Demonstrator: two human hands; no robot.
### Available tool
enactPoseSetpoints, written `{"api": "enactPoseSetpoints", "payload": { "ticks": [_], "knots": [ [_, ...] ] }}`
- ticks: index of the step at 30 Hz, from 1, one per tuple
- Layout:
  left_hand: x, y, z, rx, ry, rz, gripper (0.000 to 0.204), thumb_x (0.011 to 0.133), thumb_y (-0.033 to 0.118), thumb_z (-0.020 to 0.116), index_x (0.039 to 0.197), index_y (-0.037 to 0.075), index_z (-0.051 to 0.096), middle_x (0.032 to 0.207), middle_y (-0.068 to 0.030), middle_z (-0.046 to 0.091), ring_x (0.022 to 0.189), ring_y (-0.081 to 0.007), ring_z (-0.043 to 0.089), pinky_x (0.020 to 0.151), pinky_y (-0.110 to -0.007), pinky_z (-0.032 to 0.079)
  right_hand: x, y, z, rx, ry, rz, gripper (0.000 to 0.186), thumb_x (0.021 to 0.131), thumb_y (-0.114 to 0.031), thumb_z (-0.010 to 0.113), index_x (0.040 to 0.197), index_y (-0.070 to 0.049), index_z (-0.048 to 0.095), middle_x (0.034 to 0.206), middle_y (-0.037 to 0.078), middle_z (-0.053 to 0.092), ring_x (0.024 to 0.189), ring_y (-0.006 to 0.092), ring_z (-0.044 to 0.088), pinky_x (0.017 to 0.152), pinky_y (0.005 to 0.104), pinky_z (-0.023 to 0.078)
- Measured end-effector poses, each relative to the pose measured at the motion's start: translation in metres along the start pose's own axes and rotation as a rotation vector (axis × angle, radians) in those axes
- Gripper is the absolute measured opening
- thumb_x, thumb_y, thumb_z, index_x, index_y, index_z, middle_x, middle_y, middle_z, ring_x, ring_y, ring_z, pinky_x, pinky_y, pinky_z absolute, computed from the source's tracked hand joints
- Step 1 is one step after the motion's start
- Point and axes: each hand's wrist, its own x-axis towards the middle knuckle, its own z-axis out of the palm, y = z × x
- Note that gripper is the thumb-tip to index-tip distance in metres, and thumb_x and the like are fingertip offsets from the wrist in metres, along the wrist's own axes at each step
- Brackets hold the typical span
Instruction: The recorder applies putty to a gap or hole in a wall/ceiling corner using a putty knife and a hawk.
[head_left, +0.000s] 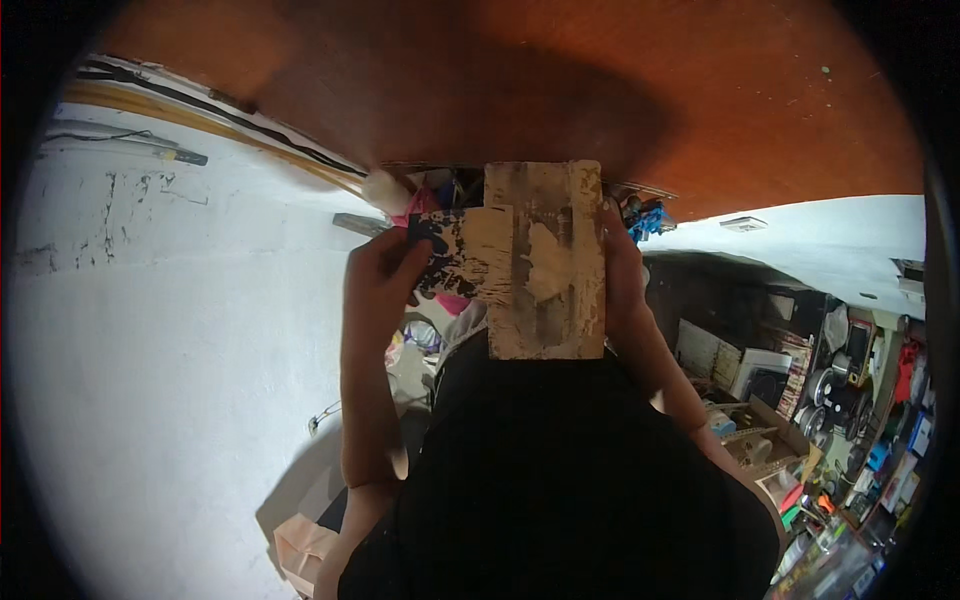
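Note:
My left hand (392, 262) grips a flat, dark blue scraper blade (460, 255) coated with patchy beige paste, its right edge on a rectangular board (560, 310) in the middle of the view. The board is crusted with beige and grey paste and stands out in front of my dark-clothed torso. My right hand (622, 262) is closed on the board's right edge, with part of the fingers hidden behind it.
An orange-brown panel (760, 90) spans the top. A white wall (170, 380) with cables along its edge is at left. Bags and pink items (450, 303) show behind the board. A cluttered shelf (840, 400) and cardboard box (760, 435) are at right.

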Motion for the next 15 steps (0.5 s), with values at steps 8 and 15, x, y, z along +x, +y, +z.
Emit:
{"api": "enactPoseSetpoints", "payload": {
  "ticks": [8, 15],
  "knots": [
    [0.007, 0.007, 0.012, 0.120, -0.057, 0.095, 0.015, 0.088, 0.013, 0.065, 0.091, -0.001, 0.063, 0.066, -0.0003, 0.060, 0.055, -0.0045, 0.049, 0.047, -0.021, 0.037, 0.000, -0.004, 0.016, 0.073, -0.062, 0.032, 0.051, 0.098, -0.041, 0.040, 0.133, -0.003, 0.042, 0.123, 0.015, 0.055, 0.108, 0.0269, 0.058, 0.090, 0.0411, 0.050],
    [0.013, 0.000, 0.011, 0.033, -0.088, 0.104, 0.012, 0.087, 0.012, 0.066, 0.085, 0.001, 0.061, 0.065, 0.0007, 0.058, 0.053, -0.0042, 0.049, 0.047, -0.022, 0.037, -0.001, -0.007, 0.017, 0.048, -0.101, -0.047, 0.051, 0.098, -0.042, 0.040, 0.132, -0.004, 0.044, 0.123, 0.015, 0.056, 0.109, 0.0271, 0.058, 0.091, 0.0418, 0.050]
  ]
}}
